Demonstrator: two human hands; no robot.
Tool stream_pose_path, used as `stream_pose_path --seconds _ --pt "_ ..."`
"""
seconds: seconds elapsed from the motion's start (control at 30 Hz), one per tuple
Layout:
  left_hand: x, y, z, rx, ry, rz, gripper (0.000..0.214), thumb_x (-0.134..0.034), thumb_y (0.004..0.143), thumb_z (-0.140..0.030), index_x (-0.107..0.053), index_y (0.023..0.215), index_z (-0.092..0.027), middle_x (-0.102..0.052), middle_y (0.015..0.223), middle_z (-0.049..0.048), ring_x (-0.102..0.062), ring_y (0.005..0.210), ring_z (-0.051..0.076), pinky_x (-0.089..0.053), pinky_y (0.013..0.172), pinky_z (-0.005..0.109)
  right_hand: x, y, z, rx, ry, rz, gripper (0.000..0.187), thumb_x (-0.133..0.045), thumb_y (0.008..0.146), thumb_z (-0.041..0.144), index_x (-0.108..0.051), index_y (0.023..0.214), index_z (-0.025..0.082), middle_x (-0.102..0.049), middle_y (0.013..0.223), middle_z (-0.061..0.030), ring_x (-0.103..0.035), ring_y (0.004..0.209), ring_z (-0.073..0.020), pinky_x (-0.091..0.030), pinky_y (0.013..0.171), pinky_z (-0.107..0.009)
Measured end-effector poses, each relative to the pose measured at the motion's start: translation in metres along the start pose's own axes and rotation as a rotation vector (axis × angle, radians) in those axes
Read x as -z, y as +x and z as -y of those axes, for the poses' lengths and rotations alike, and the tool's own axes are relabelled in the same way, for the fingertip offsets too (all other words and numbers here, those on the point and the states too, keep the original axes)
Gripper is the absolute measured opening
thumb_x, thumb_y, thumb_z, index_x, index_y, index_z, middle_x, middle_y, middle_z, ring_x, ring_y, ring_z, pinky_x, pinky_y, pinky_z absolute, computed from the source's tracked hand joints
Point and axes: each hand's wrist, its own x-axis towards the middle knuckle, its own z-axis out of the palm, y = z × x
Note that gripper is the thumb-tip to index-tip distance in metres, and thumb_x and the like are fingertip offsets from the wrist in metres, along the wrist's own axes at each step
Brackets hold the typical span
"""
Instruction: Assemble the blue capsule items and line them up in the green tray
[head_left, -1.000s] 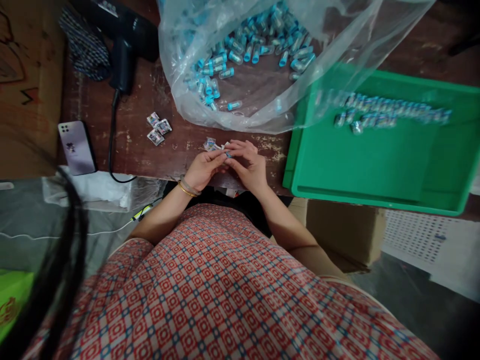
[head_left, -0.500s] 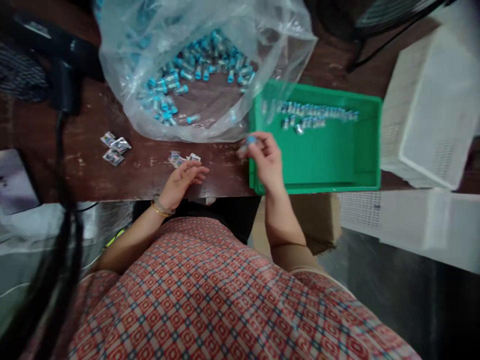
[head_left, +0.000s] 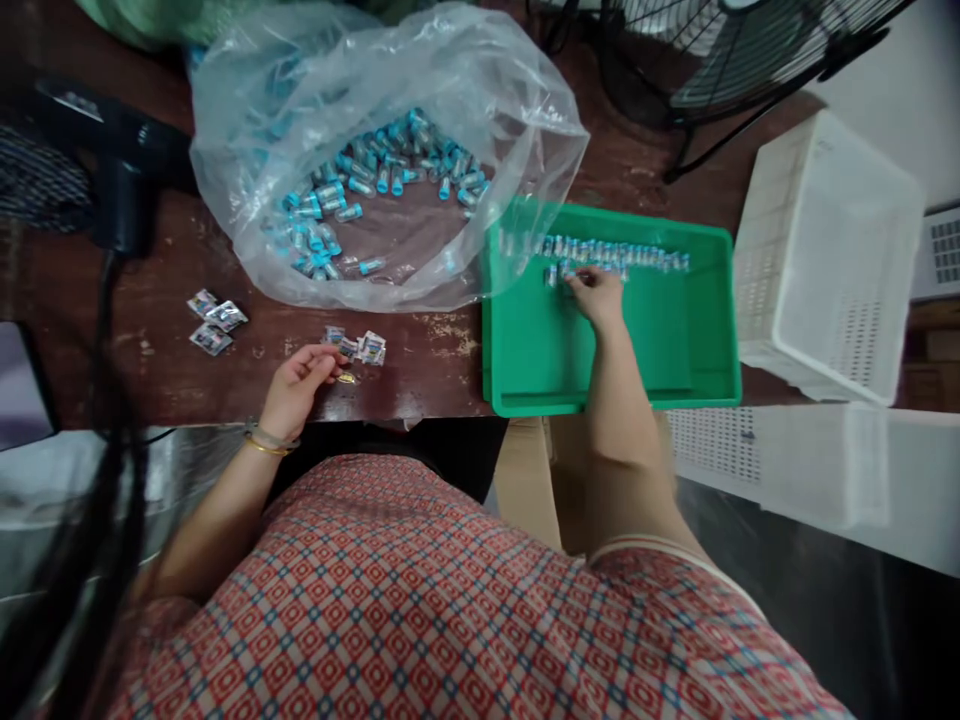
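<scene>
My left hand (head_left: 291, 390) is at the table's front part, thumb and forefinger pinched at the edge of a small group of foil packets (head_left: 372, 348). A gold-coloured foil piece (head_left: 346, 379) shows just beyond the thumb; the fingers partly hide what they grip. My right hand (head_left: 598, 298) reaches into the green bin (head_left: 525, 402), its fingers closed at the shorter row of blue-capped vials. The vial in its fingertips is mostly hidden. Behind it runs a longer row of vials (head_left: 600, 252). A clear plastic bag (head_left: 360, 290) holds many loose blue-capped vials (head_left: 330, 195).
More foil packets (head_left: 211, 338) lie at the left, near a dark device with a cable (head_left: 127, 170). At the left edge is a flat screen-like object (head_left: 22, 385). A black fan (head_left: 720, 60) stands behind the bin, and a white crate (head_left: 832, 270) to its right.
My right hand has carried a blue-capped vial rightward from the bin's left edge to the shorter row. My left hand has moved left and pinched at the packets. The view has shifted slightly.
</scene>
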Motion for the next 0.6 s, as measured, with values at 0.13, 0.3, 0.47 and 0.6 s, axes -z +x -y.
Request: stream_pose_path --seconds 0.13,0.3,0.47,0.6 --pt "0.004 0.011 0.005 -0.059 0.145 -0.028 0.036 -0.080 0.083 -0.057 -0.077 0.100 -0.026 -0.079 0.096 0.0034 -0.066 0.083 0.022 -0.050 0.080 0.038 -0.014 0.013 0.035 -0.101 0.009 0.028 0.027 -0.074 0.093 0.020 -0.077 0.115 0.005 -0.079 0.107 -0.0206 -0.071 0.091 -0.0215 -0.054 0.095 -0.040" --pt "0.017 0.030 0.019 -0.309 0.629 -0.277 0.017 -0.066 0.094 -0.037 -0.074 0.091 -0.022 -0.071 0.099 0.0093 -0.062 0.100 0.028 -0.047 0.096 0.043 -0.003 -0.041 0.107 0.129 0.199 -0.049 0.026 -0.073 0.096 0.028 -0.078 0.116 0.012 -0.078 0.105 -0.0175 -0.069 0.083 -0.0181 -0.053 0.083 -0.036" --pt "0.008 0.050 0.027 -0.307 0.798 -0.303 0.013 -0.077 0.088 -0.032 -0.068 0.085 -0.023 -0.067 0.114 0.0129 -0.056 0.119 0.036 -0.042 0.107 0.049 -0.031 -0.156 0.201 0.499 0.527 0.238 0.019 -0.071 0.099 0.037 -0.079 0.112 0.027 -0.080 0.102 -0.0047 -0.070 0.082 -0.0194 -0.056 0.078 -0.037" --pt "0.006 0.053 0.027 -0.311 0.742 -0.253 0.016 -0.073 0.089 -0.023 -0.062 0.077 -0.023 -0.067 0.105 0.0110 -0.057 0.112 0.034 -0.043 0.105 0.048 -0.099 -0.204 0.251 0.553 0.512 0.439 0.018 -0.064 0.103 0.032 -0.079 0.110 0.026 -0.080 0.108 -0.0063 -0.072 0.095 -0.0245 -0.057 0.089 -0.042"
